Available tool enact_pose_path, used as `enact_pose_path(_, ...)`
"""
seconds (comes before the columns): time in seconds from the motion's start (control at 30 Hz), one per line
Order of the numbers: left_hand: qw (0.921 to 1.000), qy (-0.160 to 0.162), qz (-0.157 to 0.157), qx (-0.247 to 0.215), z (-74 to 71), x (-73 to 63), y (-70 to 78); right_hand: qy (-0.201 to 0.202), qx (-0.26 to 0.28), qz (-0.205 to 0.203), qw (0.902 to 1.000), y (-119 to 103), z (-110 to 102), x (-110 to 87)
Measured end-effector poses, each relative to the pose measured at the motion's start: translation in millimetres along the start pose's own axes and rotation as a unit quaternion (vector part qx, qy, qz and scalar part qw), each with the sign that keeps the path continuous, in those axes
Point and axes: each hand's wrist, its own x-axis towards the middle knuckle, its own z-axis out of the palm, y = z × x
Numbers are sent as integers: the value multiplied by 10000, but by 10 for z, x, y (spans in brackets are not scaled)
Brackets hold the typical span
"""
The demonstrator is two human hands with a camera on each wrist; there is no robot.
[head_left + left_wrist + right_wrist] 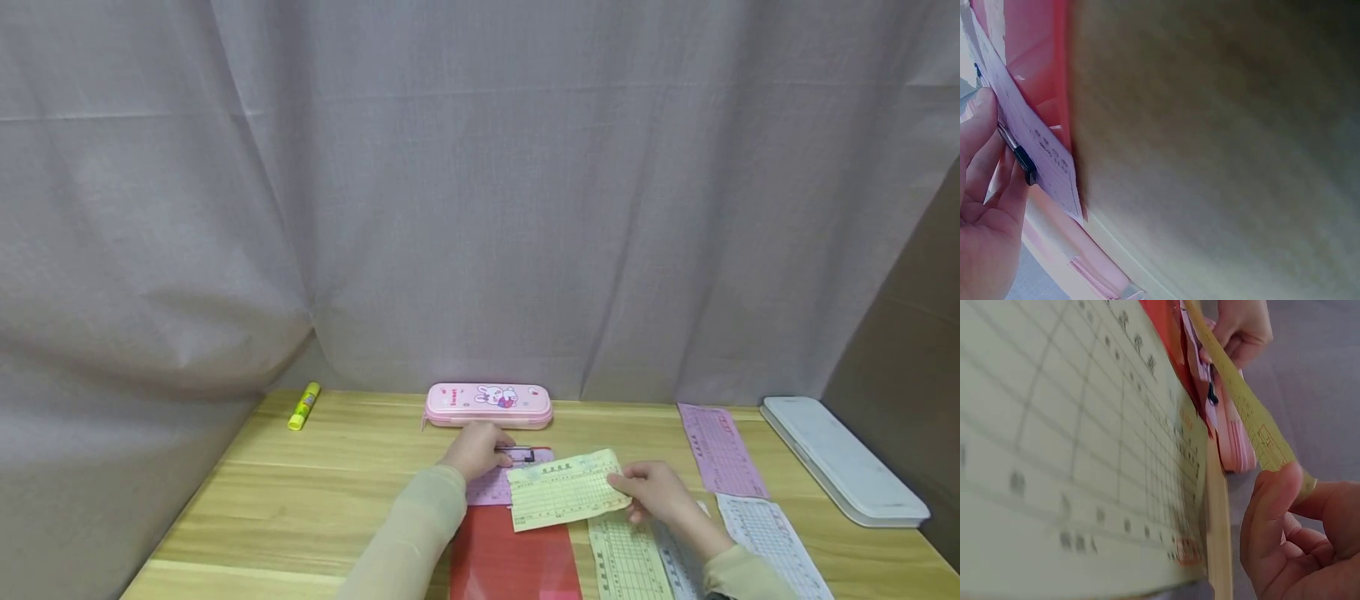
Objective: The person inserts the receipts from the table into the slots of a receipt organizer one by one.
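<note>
A red clipboard (pixel 513 550) lies on the wooden table with a pink-purple printed form (pixel 487 488) at its top. At its metal clip (pixel 1024 164), my left hand (pixel 474 450) grips with thumb and fingers, seen closely in the left wrist view. My right hand (pixel 662 493) pinches the right edge of a yellow printed form (pixel 564 493) between thumb and fingers. Raised and slightly tilted, this sheet overlaps the purple form and clipboard in the head view. Another yellow form (pixel 632 557) lies on the table below my right hand.
Behind the clipboard sits a pink pencil case (pixel 489 405). A yellow glue stick (pixel 303 407) lies at back left. To the right are a purple form (pixel 722 450), a white form (pixel 772 542) and a white case (pixel 843 458). A grey curtain (pixel 480 200) closes off the back.
</note>
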Motion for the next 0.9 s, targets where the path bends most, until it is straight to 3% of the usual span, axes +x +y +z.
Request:
enact_pose_path(0.27,10000,10,-21,-42,-13,-9,11,259,253,244,9990,-104,151,-20)
enact_pose_path(0.63,9998,-41,-121,-123,-36,-12,10,257,788,388,9958,-180,374,64)
enact_pose_path(0.9,9998,-25,-105,-141,-31,-23,32,226,819,460,9953,-211,541,90)
